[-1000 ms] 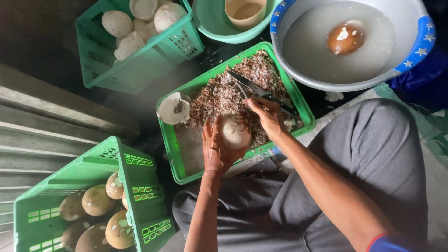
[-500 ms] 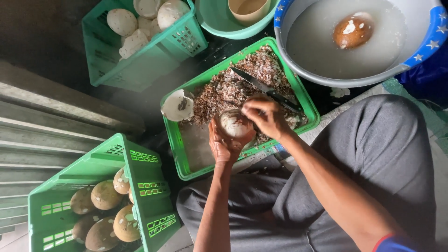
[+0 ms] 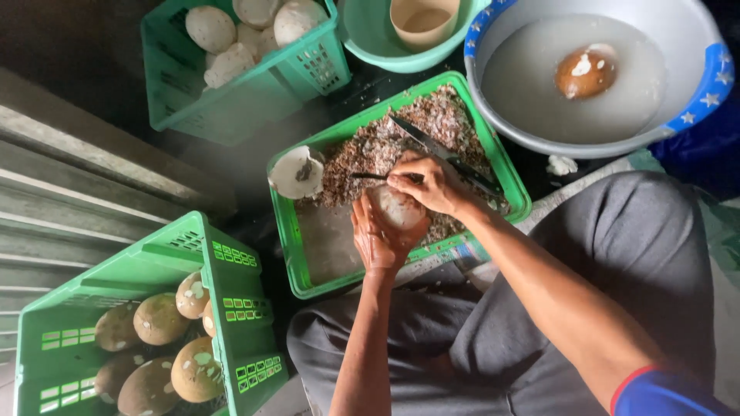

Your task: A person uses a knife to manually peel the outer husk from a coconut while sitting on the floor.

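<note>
While the coconut (image 3: 397, 206) is cupped in the left hand (image 3: 378, 235) at frame centre, above the green tray (image 3: 308, 254), a peeler (image 3: 370, 176) has been brought onto it, clamped in the right hand (image 3: 428, 183). Half a second earlier no blade was seen there, so paring appears resumed; a knife (image 3: 443, 154) lies on the shavings (image 3: 370, 150).

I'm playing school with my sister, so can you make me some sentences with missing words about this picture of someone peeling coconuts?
1. The left hand holds a pale round ____ over the green tray.
2. The right hand works on it with a small ____.
3. The brown coconut floats in a big grey ____ of cloudy water.
4. The peeled white coconuts sit in a ____ crate.

Missing words: coconut, peeler, basin, green
</note>
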